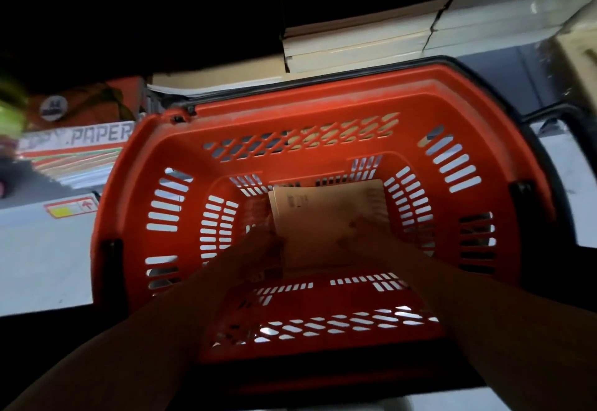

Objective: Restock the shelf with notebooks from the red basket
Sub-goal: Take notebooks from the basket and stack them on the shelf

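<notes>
The left hand [261, 249] and right hand [371, 239] reach deep into the basket [323, 93], one at each side of the notebook [326, 213] lying flat on its bottom, likely to lift it level. Dark and blurred: I cannot tell whether the fingers grip it.

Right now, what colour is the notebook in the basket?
The notebook is tan, with small dark print; the head view shows it.

Red basket [323, 97]: surrounds both hands.
Notebook [326, 216]: brown, flat on basket floor, between the hands.
Left hand [258, 249]: at notebook's left edge.
Right hand [371, 236]: touching its right side; grip unclear.
</notes>
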{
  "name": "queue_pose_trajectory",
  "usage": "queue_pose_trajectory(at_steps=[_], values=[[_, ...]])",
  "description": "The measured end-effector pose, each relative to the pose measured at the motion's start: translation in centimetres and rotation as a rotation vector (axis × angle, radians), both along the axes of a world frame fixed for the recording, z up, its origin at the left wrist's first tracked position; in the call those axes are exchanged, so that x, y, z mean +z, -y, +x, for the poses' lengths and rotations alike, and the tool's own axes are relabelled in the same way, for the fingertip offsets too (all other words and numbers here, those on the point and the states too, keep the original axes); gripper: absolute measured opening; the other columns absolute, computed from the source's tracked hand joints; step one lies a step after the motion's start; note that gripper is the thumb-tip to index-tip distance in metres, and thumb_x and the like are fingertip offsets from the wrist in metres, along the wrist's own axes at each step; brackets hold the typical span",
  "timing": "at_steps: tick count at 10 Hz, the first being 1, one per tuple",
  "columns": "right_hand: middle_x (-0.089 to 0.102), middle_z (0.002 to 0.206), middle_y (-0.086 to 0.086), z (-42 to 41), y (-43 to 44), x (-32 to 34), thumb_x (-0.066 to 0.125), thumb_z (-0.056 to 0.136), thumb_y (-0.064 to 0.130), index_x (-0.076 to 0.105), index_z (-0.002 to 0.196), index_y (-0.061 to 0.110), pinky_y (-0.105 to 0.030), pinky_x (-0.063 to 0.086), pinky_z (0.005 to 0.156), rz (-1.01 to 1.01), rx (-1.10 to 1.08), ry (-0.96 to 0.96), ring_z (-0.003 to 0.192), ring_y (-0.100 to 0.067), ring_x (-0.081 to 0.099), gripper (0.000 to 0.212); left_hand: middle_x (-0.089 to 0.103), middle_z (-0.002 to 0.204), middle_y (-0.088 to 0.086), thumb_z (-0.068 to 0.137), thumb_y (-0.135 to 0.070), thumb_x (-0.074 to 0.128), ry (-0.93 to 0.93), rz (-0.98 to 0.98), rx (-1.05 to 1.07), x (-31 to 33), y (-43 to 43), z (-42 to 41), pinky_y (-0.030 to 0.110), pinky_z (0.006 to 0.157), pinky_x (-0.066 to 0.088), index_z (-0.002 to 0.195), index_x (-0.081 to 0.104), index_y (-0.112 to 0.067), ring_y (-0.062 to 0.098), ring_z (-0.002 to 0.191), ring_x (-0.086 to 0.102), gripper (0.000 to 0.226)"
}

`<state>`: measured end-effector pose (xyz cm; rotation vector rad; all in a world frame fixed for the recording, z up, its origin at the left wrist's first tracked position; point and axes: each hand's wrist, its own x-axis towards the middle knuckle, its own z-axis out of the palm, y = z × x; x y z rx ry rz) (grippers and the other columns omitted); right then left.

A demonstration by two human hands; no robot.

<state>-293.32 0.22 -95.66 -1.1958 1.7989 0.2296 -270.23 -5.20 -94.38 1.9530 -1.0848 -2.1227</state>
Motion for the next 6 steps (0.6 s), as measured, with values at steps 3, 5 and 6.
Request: queue_pose_trajectory(at_steps=[3, 5, 6], values=[[0.061, 0.117, 0.001, 3.0, 4.6, 5.0, 0.070, 0.067, 0.057, 0.056, 0.122, 0.028, -0.033, 0.047, 0.093, -0.140, -0.143, 0.184, 0.110, -0.025, 0.058, 0.064, 0.071, 0.094, 0.010, 0.074, -0.002, 0.073, 0.072, -0.252, -0.338, 6.9, 1.5, -4.9, 0.030, 0.077, 0.053, 0.105, 0.072, -0.006, 0.025, 0.088, 0.065, 0.031], [0.064, 0.114, 0.001, -1.7, 6.7, 13.3, 0.093, 0.049, 0.028, 0.049, 0.122, 0.024, -0.033, 0.050, 0.094, -0.288, -0.247, 0.237, 0.107, -0.021, 0.061, 0.085, 0.073, 0.095, 0.005, 0.074, -0.011, 0.079, 0.328, -0.560, -0.795, 16.5, 5.0, -5.0, 0.031, 0.077, 0.050, 0.098, 0.073, -0.012, 0.021, 0.089, 0.066, 0.024], [0.074, 0.098, 0.006, -2.6, 6.5, 17.3, 0.089, 0.039, 0.050, 0.070, 0.101, 0.022, -0.037, 0.054, 0.094, -0.324, -0.144, 0.317, 0.096, -0.016, 0.069, 0.071, 0.071, 0.086, -0.001, 0.076, -0.017, 0.077, 0.337, -0.770, -0.985, 23.2, 6.2, -4.4, 0.029, 0.073, 0.046, 0.088, 0.074, -0.018, 0.015, 0.080, 0.062, 0.012]])
